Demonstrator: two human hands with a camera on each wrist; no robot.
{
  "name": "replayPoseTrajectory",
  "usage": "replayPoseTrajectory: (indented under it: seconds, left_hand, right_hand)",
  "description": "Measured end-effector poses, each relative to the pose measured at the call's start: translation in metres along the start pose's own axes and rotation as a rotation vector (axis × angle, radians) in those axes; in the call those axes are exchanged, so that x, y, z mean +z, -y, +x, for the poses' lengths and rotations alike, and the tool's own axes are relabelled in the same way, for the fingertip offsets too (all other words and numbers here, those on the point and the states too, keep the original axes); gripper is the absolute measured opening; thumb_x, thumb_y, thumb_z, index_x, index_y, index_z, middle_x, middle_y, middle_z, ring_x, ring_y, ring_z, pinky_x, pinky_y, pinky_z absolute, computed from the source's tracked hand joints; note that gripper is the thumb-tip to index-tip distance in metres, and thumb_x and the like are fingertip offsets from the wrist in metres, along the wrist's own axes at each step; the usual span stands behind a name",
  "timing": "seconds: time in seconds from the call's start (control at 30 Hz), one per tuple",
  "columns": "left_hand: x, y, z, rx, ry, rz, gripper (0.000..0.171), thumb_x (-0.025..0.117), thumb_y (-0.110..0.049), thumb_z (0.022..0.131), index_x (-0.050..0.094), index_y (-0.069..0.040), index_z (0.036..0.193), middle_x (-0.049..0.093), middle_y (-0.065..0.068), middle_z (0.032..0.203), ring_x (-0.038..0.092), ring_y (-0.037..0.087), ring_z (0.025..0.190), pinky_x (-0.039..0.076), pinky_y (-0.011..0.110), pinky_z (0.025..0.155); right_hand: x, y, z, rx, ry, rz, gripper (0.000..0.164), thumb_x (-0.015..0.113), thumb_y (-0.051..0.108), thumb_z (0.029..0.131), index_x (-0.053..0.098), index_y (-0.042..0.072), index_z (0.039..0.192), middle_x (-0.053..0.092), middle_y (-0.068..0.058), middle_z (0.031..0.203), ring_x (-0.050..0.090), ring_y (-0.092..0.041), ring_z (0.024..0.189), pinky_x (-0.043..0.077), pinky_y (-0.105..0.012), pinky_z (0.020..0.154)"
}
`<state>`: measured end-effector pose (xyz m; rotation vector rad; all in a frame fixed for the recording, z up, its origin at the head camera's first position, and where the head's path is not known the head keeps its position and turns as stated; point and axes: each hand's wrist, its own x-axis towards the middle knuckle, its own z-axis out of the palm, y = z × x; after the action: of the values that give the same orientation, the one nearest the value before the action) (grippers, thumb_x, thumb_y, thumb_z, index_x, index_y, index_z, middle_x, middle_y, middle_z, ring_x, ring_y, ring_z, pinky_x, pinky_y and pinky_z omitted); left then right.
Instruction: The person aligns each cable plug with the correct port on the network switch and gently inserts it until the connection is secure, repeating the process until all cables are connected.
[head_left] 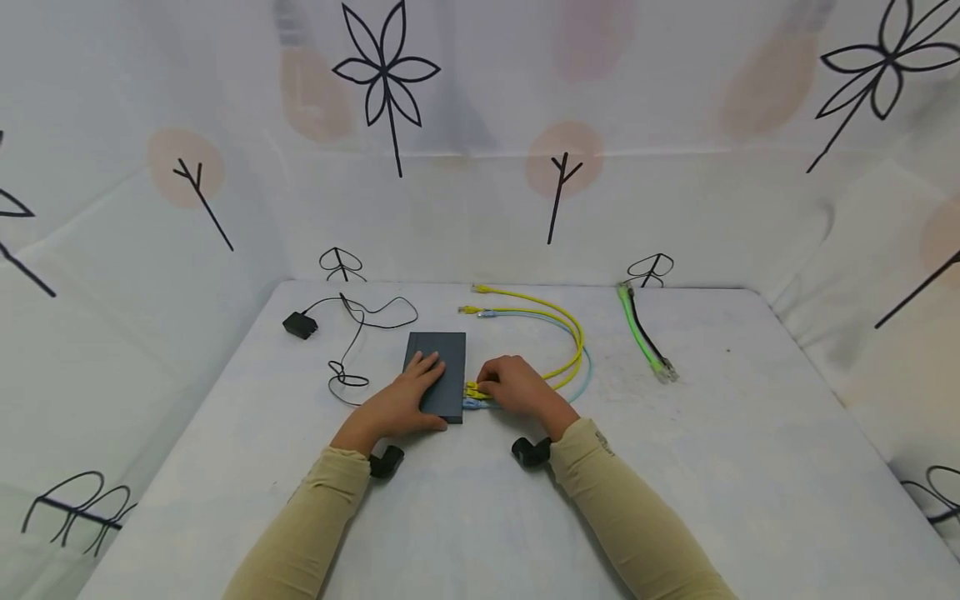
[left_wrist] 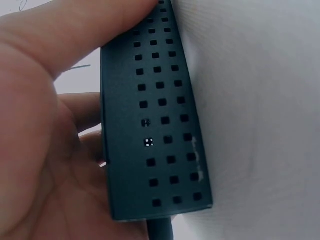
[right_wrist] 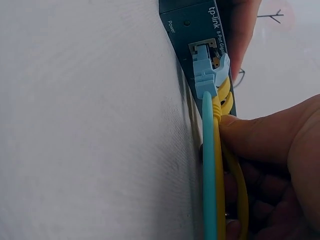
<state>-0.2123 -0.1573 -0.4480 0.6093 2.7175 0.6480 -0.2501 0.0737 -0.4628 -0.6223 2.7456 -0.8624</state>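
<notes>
A dark tp-link network switch (head_left: 448,392) lies on the table. My left hand (head_left: 408,398) holds it from the left, fingers spread over its top and the thumb along its near, vented side (left_wrist: 155,120). On the switch's right side, my right hand (head_left: 519,385) pinches a yellow network cable (right_wrist: 218,150) close to its plug, thumb (right_wrist: 252,137) against the cable. Another yellow cable (right_wrist: 240,187) runs beside it, partly behind the fingers. Nearest the table, a light blue plug (right_wrist: 204,75) sits in a port of the switch, its cable (right_wrist: 208,160) passing alongside the yellow ones.
The yellow cables (head_left: 577,329) and blue cable loop right and back, their other ends (head_left: 468,309) lying behind the switch. A black power adapter (head_left: 300,325) with a thin tangled cord (head_left: 345,379) is at the left. Green (head_left: 636,329) and black (head_left: 647,327) cables lie at the right.
</notes>
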Motion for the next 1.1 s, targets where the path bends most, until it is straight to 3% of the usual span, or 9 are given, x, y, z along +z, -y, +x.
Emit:
replayPoseTrajectory:
  seconds: [0.6, 0.87, 1.1]
  left_hand:
    - [0.003, 0.003, 0.001, -0.033, 0.004, -0.020, 0.098, 0.075, -0.049, 0.080, 0.021, -0.019, 0.156, 0.007, -0.002, 0.165, -0.007, 0.026, 0.152, 0.021, 0.053, 0.118]
    - [0.004, 0.004, 0.001, -0.030, -0.002, -0.022, 0.099, 0.075, -0.050, 0.080, 0.020, -0.020, 0.156, 0.006, -0.003, 0.165, -0.007, 0.026, 0.152, 0.022, 0.053, 0.118]
    - [0.004, 0.003, -0.001, -0.006, -0.008, -0.023, 0.098, 0.075, -0.048, 0.081, 0.021, -0.017, 0.156, 0.007, 0.000, 0.165, -0.006, 0.028, 0.152, 0.022, 0.054, 0.118]
  right_hand:
    - [-0.004, -0.002, -0.007, -0.019, -0.009, -0.013, 0.015, 0.065, 0.023, 0.094, 0.076, 0.018, 0.101, 0.072, 0.004, 0.100, 0.065, -0.014, 0.096, 0.051, -0.034, 0.087]
    - [-0.008, -0.005, -0.009, -0.046, -0.003, -0.006, 0.016, 0.065, 0.022, 0.093, 0.077, 0.018, 0.103, 0.073, 0.004, 0.103, 0.065, -0.017, 0.102, 0.051, -0.036, 0.091]
    - [-0.016, -0.009, -0.013, -0.016, 0.023, 0.006, 0.014, 0.066, 0.024, 0.092, 0.078, 0.019, 0.099, 0.073, 0.006, 0.100, 0.064, -0.016, 0.102, 0.051, -0.036, 0.090]
